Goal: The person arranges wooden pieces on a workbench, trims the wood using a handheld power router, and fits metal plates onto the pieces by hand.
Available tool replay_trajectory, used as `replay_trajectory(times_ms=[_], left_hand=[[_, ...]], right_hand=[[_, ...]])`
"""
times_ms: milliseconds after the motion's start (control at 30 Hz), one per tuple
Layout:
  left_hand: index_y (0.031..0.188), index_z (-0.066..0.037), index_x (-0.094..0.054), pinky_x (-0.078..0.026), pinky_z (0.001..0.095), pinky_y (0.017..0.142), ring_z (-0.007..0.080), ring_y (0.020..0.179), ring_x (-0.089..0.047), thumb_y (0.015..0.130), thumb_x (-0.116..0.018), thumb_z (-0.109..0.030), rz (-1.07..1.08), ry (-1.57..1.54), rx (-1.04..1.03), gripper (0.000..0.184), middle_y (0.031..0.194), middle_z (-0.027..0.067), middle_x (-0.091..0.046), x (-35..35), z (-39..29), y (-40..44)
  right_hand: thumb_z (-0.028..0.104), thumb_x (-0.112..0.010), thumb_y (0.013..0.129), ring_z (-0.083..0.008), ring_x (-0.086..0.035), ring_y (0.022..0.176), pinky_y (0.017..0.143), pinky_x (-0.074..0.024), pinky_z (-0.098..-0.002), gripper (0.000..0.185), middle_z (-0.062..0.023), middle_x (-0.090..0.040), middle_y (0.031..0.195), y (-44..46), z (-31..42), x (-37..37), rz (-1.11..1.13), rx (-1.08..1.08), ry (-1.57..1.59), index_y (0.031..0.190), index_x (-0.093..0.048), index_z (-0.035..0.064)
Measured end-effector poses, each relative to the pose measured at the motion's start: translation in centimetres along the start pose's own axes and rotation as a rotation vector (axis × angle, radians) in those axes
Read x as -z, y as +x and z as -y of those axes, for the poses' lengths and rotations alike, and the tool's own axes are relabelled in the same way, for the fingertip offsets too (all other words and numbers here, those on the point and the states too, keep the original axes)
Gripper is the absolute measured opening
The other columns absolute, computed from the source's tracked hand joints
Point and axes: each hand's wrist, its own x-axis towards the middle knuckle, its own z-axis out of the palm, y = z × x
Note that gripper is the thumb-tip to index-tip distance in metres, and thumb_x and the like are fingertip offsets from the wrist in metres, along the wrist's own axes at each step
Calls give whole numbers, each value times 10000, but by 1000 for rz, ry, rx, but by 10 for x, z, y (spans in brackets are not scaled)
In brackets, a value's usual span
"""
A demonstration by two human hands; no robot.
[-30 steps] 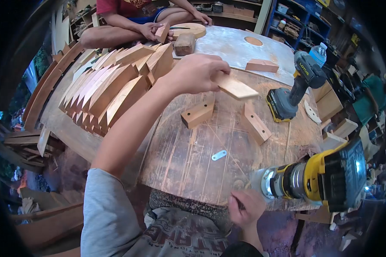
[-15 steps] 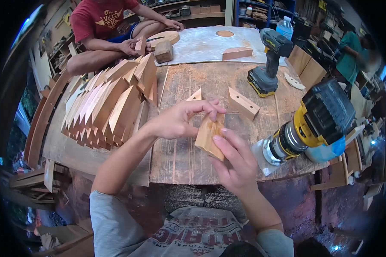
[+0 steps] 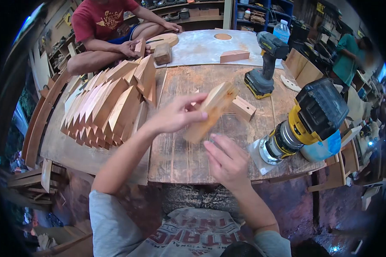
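Note:
My left hand [image 3: 178, 115] grips a wooden block [image 3: 214, 112] with slanted ends, thumb on its near face and fingers behind. The block is tilted up above the table and slightly blurred. My right hand [image 3: 230, 163] is just below the block's lower end, apart from it, with fingers loosely bent and nothing seen in them. Behind the held block, a second wooden block [image 3: 244, 108] with a drilled hole lies on the table, partly covered. To the right stands a yellow and black trim router [image 3: 294, 128] on its clear base.
A tall stack of slanted wooden blocks [image 3: 111, 100] fills the table's left. A cordless drill [image 3: 266, 64] stands at the back right, near a water bottle [image 3: 281, 31]. Across the table, a person in a red shirt [image 3: 101, 21] sits holding a wood piece; another person [image 3: 346, 58] is at far right.
My right hand has let go of the block and moved down. My left hand has taken hold of the block and turned it, raising its far end toward the right.

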Motion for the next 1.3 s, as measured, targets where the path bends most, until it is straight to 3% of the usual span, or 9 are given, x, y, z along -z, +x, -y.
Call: replay_trajectory(times_ms=[100,300,533,600,900,1000,1133,1200,1300], left_hand=[[1429,-11,-616,-538,408,934,311,1034,-698,887,-752,-232,-159,793,-153,601,1180,144,-703,5,-11,15],[1360,-42,-663,-530,470,944,360,1084,-685,846,-739,-196,13,1144,-274,541,1210,148,-716,-13,6,49],[1344,-50,-670,-510,461,985,310,1097,-694,843,-785,-261,-151,1189,-203,555,1209,132,-723,-12,57,68],[1254,-45,-698,-511,461,988,305,1118,-680,825,-814,-290,-268,1167,-365,508,1195,138,-714,-6,67,65],[1014,36,-724,-531,431,988,344,1111,-656,791,-830,-277,-338,929,-319,399,1128,140,-694,-1,74,63],[1006,36,-728,-534,434,994,340,1122,-656,788,-828,-266,-302,935,-284,386,1157,147,-692,0,72,64],[1015,33,-737,-528,436,1021,337,1147,-654,786,-824,-256,-330,917,-280,380,1200,152,-690,-1,77,63],[1029,35,-742,-521,438,1044,338,1180,-648,784,-823,-253,-362,948,-352,386,1222,155,-692,1,82,66],[1042,38,-744,-517,441,1053,346,1189,-648,781,-825,-259,-361,938,-441,403,1200,158,-703,7,85,67]], right_hand=[[-21,-821,730,-313,-733,998,841,-603,-383,347,-119,-734,1113,-12,-10,11,16,-32,21,1060,-785,81],[-25,-817,732,-314,-732,922,799,-587,-392,236,-121,-733,996,-29,-15,30,11,-187,99,954,-752,21],[-19,-806,737,-319,-720,929,823,-580,-404,222,-112,-719,957,-40,-26,36,125,-227,123,946,-745,26],[-13,-808,736,-323,-719,936,837,-581,-410,224,-108,-717,951,-42,-28,36,148,-238,134,946,-747,31],[0,-816,703,-314,-724,901,797,-601,-401,251,-84,-715,923,-41,-32,36,171,-201,135,943,-758,43],[89,-778,783,-333,-721,951,857,-587,-423,193,-111,-712,990,-52,-31,44,145,-203,157,966,-746,37],[256,-572,992,-323,-506,1387,1185,-390,-506,588,-211,-555,1413,-73,-62,83,-429,75,87,1479,-435,-45],[223,-592,967,-346,-427,1459,1243,-316,-514,688,-237,-476,1509,-58,-66,95,-775,-201,14,1537,-351,-76],[137,-601,934,-358,-423,1471,1260,-282,-519,732,-249,-441,1557,-44,-80,111,-652,-267,331,1568,-321,-99]])
